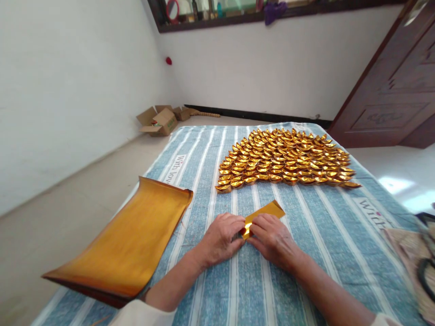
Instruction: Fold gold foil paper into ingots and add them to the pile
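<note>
Between my two hands lies a folded strip of shiny gold paper point(267, 212), its far end pointing up and to the right over the striped cloth. My left hand point(224, 237) pinches the strip's near left end, fingers curled and thumb below. Close beside it, my right hand point(273, 237) has its fingers closed over the middle of the strip; the fingertips partly cover the fold. To the left rests a stack of large gold paper sheets point(125, 240) with curling edges. Beyond my hands, many folded gold paper ingots point(282, 158) sit packed in rows.
A blue and white striped cloth point(204, 290) covers the table. At the right edge lie a pinkish piece of cloth or paper and a black-handled tool point(426, 276), partly cut off. Open cardboard boxes point(158, 121) stand on the floor; a brown door point(384, 86) is at right.
</note>
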Demonstrator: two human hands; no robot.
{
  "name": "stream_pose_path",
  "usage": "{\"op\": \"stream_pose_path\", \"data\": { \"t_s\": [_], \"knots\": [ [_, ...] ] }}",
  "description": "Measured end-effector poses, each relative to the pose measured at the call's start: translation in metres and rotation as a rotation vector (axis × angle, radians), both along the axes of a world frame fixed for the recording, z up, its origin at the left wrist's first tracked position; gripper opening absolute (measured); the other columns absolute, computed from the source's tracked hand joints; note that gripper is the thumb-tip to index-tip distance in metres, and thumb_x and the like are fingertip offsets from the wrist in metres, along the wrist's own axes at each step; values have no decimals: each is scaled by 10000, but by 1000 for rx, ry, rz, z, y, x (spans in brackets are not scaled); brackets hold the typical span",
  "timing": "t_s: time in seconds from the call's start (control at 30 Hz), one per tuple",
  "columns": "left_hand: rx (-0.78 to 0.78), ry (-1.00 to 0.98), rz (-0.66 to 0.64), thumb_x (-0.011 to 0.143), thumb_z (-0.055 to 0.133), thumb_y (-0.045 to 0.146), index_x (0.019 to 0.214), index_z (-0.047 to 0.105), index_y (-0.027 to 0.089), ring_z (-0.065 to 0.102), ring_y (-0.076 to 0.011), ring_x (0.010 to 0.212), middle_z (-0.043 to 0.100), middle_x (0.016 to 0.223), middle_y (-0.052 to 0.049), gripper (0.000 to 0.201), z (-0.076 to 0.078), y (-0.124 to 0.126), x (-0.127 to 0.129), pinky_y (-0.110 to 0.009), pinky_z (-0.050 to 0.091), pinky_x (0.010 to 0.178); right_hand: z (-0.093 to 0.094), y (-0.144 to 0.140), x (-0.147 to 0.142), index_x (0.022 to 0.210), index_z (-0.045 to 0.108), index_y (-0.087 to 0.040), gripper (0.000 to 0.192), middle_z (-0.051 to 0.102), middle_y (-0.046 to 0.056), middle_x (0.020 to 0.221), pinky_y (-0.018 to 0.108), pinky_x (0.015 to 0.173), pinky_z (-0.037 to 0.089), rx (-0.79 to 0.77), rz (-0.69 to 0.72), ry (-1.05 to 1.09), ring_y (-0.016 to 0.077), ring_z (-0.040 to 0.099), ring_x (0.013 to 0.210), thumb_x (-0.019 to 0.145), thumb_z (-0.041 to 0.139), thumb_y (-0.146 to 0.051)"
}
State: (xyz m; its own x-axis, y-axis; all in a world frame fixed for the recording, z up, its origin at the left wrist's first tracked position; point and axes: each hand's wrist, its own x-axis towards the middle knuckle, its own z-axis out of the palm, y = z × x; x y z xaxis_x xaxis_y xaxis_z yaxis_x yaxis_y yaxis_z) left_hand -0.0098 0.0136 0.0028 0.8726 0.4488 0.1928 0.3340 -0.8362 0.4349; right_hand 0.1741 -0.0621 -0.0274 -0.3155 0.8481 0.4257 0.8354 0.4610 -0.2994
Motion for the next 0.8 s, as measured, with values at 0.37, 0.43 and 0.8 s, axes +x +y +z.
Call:
{"op": "stream_pose_path", "data": {
  "t_s": [0.37, 0.43, 0.8],
  "knots": [
    [37, -41, -13, 935, 438, 246, 900, 649, 181, 616, -178, 850, 675, 864, -52, 223, 1, 3, 2, -327, 464, 805, -8, -1, -3, 812, 617, -178, 205, 582, 55, 778, 323, 714, 390, 36, -79, 52, 191, 507, 772, 941, 462, -209],
    [47, -57, 21, 947, 414, 244, 886, 647, 175, 612, -173, 820, 670, 832, -52, 250, -2, 2, 4, -316, 467, 777, -9, -1, -5, 756, 603, -178, 244, 573, 54, 757, 313, 694, 383, 55, -110, 82, 182, 494, 744, 943, 448, -200],
    [151, -112, 244, 954, 420, 284, 795, 606, 165, 593, -168, 697, 637, 718, -44, 272, -17, 0, 16, -296, 469, 660, -5, 0, -6, 754, 612, -194, 265, 545, 31, 645, 316, 619, 311, 111, -264, 73, 180, 471, 651, 954, 442, -230]
  ]
}}
